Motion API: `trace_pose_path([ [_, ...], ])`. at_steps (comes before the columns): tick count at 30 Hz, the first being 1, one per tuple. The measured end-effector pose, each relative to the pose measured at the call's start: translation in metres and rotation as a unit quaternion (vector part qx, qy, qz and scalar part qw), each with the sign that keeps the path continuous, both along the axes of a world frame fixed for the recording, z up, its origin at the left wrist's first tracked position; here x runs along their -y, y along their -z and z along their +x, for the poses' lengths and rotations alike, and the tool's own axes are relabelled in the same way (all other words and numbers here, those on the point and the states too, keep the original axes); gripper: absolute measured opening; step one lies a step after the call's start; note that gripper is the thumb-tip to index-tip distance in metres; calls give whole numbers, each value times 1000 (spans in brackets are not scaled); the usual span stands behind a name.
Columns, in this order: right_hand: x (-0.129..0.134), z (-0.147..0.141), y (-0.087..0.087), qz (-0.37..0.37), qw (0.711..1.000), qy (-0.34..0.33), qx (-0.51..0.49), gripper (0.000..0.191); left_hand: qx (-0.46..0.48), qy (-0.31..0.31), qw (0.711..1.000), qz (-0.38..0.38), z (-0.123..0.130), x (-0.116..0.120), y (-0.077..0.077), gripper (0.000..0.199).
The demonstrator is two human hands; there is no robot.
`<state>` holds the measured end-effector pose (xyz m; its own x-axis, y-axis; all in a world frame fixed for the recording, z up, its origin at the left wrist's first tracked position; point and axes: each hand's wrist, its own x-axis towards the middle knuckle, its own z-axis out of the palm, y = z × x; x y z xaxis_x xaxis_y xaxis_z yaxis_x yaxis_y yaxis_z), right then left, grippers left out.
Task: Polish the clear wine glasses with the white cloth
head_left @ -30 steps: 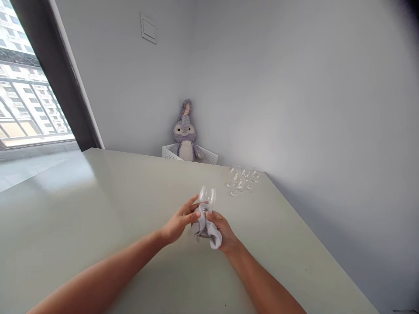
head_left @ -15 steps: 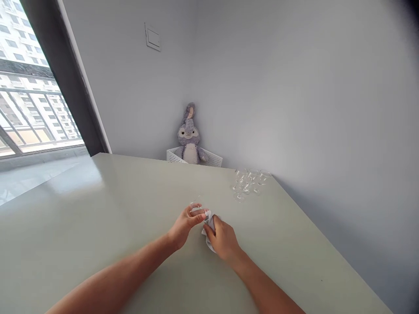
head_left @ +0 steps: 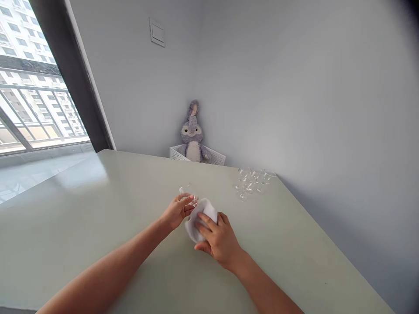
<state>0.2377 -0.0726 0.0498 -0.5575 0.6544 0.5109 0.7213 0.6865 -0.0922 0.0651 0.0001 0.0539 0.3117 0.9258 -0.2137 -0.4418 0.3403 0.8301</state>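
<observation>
My left hand [head_left: 176,211] is closed around a clear stemmed glass [head_left: 187,189], whose bowl tilts away toward the far side of the table. Just to the right, my right hand [head_left: 218,239] holds a white cloth [head_left: 207,208], with its fingers spread over the cloth's inner side and the thumb below. The cloth hangs open close to the left fingertips. Part of the glass is hidden behind the left fingers.
Several clear stemmed glasses [head_left: 244,175] stand grouped near the table's back right corner. Behind the pale table [head_left: 140,183], a purple plush rabbit [head_left: 192,131] sits in a white perforated basket [head_left: 218,158]. Grey walls meet behind it.
The cloth has spread out from a bunched shape, and my right fingers have opened over it. My left hand and the glass have moved slightly left and away from the cloth.
</observation>
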Motion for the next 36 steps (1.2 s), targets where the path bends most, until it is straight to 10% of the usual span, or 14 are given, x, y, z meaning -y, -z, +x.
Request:
trace_pose_path([
  [6, 1, 6, -1, -79, 995, -64, -23, 38, 38, 106, 992, -61, 3, 7, -1, 23],
  [10, 0, 11, -6, -195, 945, -118, -232, 26, 57, 99, 992, -52, 10, 14, 1, 22],
  [13, -5, 9, -6, -273, 851, -95, -438, 17, 110, 67, 991, -36, 15, 17, 3, 20],
  [19, -18, 1, 4, -440, 541, -9, -716, 25, 172, 30, 983, 50, 24, 24, -5, 22],
  [22, -20, -3, 13, -503, 476, -8, -721, 26, 120, 25, 982, 142, 24, 30, -11, 41],
  [31, -13, -8, 14, -590, 416, -43, -691, 42, -124, -23, 919, 372, 20, 37, -6, 49],
  [36, -5, -14, 10, -641, 502, -27, -580, 46, -234, -90, 864, 436, 15, 26, -1, 50],
])
